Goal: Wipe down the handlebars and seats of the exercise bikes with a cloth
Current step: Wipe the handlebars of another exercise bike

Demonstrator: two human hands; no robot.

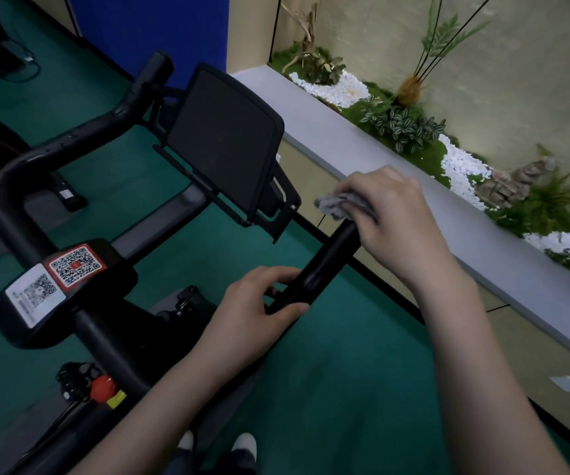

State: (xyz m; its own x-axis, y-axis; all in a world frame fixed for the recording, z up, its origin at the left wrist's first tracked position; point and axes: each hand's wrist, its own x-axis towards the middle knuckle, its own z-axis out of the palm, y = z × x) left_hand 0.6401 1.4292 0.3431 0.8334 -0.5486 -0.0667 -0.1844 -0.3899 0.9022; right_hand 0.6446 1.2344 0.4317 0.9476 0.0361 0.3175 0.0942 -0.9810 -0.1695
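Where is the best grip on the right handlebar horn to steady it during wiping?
The handlebar horn, low on its bare shaft, from the left, wrapping around: it is a round, straight bar, and the cloth under the right hand covers the tip.

One cloth [335, 203], two hands [259, 303] [395, 217], two QR stickers [75, 265] [35, 293].

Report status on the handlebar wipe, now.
Left hand grips handlebar. Right hand holds grey cloth on its far end. Nothing in the way; screen sits apart.
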